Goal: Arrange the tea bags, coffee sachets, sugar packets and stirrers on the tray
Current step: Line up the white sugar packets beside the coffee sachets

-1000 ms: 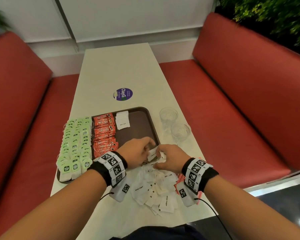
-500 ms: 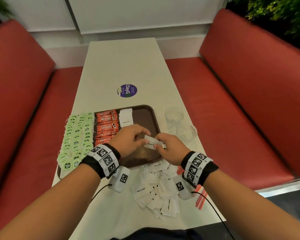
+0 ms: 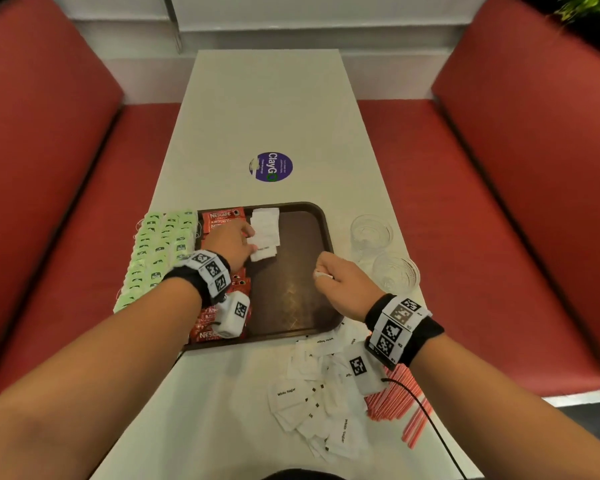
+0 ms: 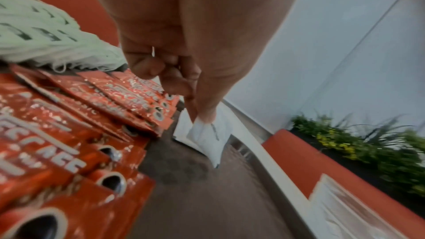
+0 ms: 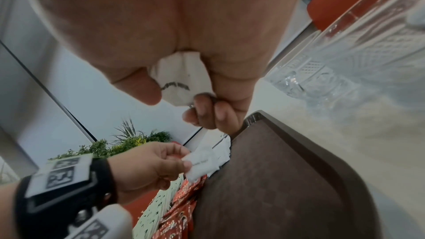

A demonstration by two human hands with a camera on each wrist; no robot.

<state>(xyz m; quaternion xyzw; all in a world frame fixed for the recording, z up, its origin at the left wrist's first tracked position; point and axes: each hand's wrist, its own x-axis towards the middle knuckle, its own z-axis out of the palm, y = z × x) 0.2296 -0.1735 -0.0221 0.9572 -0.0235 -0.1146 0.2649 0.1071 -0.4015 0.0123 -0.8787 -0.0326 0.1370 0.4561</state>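
A brown tray [image 3: 305, 237] holds a column of green tea bags [image 3: 156, 251], a column of red coffee sachets [image 3: 222, 218] and a short row of white sugar packets [image 3: 265, 223]. My left hand [image 3: 234, 245] pinches one white sugar packet [image 4: 209, 137] just below that row, over the tray. My right hand [image 3: 340, 282] hovers over the tray's right part and grips more white sugar packets [image 5: 181, 83] in its curled fingers. A loose pile of sugar packets [image 3: 319, 393] lies on the table near me, with red stirrers [image 3: 395, 396] to its right.
Two clear glasses [image 3: 371, 233] [image 3: 395, 275] stand on the table right of the tray. A round purple sticker [image 3: 272, 167] lies beyond the tray. Red bench seats [image 3: 482, 220] flank the white table [image 3: 267, 98]. Plants [image 4: 368, 144] line the wall.
My left hand has carried a sugar packet away from the right hand, up to the sugar row at the tray's far end. The right hand stayed over the tray, still holding packets.
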